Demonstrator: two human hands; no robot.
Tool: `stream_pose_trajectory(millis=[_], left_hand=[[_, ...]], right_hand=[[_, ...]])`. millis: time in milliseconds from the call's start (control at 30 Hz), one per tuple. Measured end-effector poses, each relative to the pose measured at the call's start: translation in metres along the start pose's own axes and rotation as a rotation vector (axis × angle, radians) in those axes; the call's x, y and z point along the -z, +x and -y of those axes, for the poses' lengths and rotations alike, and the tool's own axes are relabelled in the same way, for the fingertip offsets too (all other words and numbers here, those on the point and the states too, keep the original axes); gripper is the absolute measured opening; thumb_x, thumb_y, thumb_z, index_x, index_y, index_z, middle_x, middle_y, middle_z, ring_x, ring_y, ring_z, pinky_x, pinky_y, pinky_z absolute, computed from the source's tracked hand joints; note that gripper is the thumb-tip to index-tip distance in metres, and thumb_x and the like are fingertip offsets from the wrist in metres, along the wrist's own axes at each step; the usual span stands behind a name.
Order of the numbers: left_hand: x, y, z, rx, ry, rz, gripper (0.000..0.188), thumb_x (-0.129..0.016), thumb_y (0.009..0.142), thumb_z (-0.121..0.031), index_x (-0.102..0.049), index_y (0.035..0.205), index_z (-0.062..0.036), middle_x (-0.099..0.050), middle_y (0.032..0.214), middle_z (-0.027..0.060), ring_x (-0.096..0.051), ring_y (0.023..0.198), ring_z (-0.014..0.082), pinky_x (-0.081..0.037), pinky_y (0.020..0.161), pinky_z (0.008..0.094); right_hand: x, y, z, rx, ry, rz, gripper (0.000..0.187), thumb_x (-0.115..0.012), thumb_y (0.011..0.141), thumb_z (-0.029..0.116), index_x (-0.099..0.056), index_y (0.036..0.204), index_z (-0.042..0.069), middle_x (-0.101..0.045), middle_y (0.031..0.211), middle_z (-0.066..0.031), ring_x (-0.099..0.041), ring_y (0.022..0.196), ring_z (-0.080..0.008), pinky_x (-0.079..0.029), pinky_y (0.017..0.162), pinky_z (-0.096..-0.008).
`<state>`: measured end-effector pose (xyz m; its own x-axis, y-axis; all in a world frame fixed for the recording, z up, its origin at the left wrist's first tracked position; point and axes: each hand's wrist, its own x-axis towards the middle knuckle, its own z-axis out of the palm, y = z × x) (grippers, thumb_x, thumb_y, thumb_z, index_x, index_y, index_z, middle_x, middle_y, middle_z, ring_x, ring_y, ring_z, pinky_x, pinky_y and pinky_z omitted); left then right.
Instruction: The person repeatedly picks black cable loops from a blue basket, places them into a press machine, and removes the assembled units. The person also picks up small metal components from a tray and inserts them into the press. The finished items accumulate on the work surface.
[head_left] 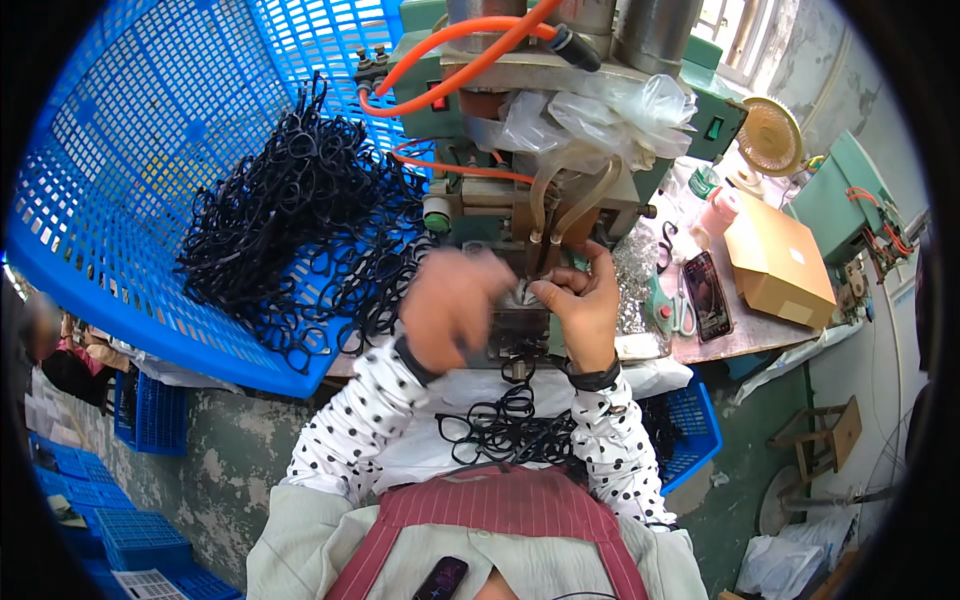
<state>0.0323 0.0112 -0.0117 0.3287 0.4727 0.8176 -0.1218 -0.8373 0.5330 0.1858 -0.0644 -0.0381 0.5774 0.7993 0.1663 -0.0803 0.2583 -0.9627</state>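
Note:
My left hand [450, 312] is smeared by motion just left of the machine's work spot, so its fingers cannot be made out. My right hand [585, 310] is at the right of that spot, thumb and index finger pinched together near the thin rods [543, 252]. What the pinch holds, if anything, is too small to name. A bench machine [500, 195] with orange air hoses stands right in front of me. Black eyeglass frames [515, 425] lie on the white cloth over my lap, below both hands.
A large blue basket [180, 340] at the left holds a heap of black eyeglass frames [290, 200]. Right of the machine are small clear bits [635, 270], green-handled scissors [683, 312], a phone [708, 295] and a cardboard box [780, 258]. A blue crate [700, 430] stands below.

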Motion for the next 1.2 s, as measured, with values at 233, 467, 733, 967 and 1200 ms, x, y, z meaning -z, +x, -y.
stream_pose_trajectory(millis=[233,467,733,967,1200], left_hand=[[0.014,-0.003,0.004,-0.337,0.048,0.286,0.055,-0.064,0.066,0.001,-0.061,0.12,-0.0051,-0.063,0.085,0.0025,-0.06,0.077,0.0226,-0.047,0.078,0.0383],[-0.025,-0.041,0.018,-0.457,-0.002,0.514,0.051,-0.062,0.073,0.001,-0.059,0.124,-0.0038,-0.061,0.124,0.0128,-0.061,0.104,0.0293,-0.048,0.094,0.0455],[-0.023,-0.038,0.018,-0.458,-0.037,0.543,0.051,-0.06,0.074,-0.001,-0.058,0.125,-0.0029,-0.06,0.128,0.0126,-0.06,0.103,0.0321,-0.047,0.093,0.0446],[-0.018,-0.036,0.014,-0.514,0.086,0.527,0.038,-0.063,0.086,-0.016,-0.06,0.122,-0.0068,-0.06,0.126,0.0116,-0.06,0.101,0.0305,-0.045,0.093,0.0443],[0.06,-0.017,0.098,-0.008,0.699,0.057,0.027,-0.068,0.082,-0.037,-0.069,0.093,-0.0126,-0.061,0.117,0.0072,-0.052,0.105,0.0274,-0.036,0.086,0.0444]], right_hand=[[0.007,0.001,0.009,-0.104,0.2,0.024,0.062,-0.068,0.075,-0.006,-0.04,0.131,-0.004,-0.066,0.104,-0.0163,-0.064,0.088,-0.0163,-0.051,0.077,-0.0275],[0.1,0.031,-0.047,0.394,-1.22,-0.528,0.046,-0.075,0.075,0.013,-0.06,0.118,0.011,-0.068,0.108,-0.0074,-0.061,0.095,-0.0297,-0.046,0.083,-0.0411],[0.132,0.01,-0.087,0.329,-1.365,-0.281,0.026,-0.078,0.068,0.018,-0.07,0.093,0.016,-0.063,0.116,-0.0033,-0.049,0.115,-0.0306,-0.033,0.093,-0.0528],[0.135,0.014,-0.097,0.424,-1.071,-0.437,0.009,-0.072,0.08,0.017,-0.069,0.088,0.013,-0.067,0.095,-0.0031,-0.056,0.095,-0.0256,-0.039,0.085,-0.0412],[0.128,0.01,-0.094,0.479,-1.062,-0.518,0.009,-0.068,0.085,0.012,-0.07,0.093,0.01,-0.065,0.082,-0.0081,-0.058,0.081,-0.0265,-0.047,0.074,-0.0372]])
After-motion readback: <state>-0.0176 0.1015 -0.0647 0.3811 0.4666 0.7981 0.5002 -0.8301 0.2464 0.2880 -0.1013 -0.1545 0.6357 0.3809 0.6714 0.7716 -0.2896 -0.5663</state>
